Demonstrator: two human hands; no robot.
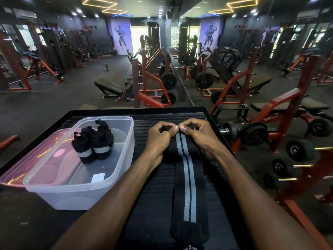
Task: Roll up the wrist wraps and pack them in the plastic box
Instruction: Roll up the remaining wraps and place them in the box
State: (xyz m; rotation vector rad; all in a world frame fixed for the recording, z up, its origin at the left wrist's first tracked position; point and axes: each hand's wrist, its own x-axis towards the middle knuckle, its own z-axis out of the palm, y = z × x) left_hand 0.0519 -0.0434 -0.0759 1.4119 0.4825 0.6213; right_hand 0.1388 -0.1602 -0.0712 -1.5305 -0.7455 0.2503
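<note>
A black wrist wrap with two grey stripes [188, 179] lies flat and lengthwise on the black ribbed tray [140, 112], running from my hands back toward me. My left hand [159, 139] and my right hand [200, 136] both pinch its far end, thumbs meeting above the stripes, with the end curled under the fingers. To the left stands the clear plastic box [124, 159]. Inside it two rolled black wraps with grey bands [93, 143] stand side by side at the far end.
A pink translucent lid [23, 168] lies under and left of the box. Right of the tray a red rack holds several dumbbells [299, 150]. Benches and weight machines fill the gym floor beyond, with a mirror wall ahead.
</note>
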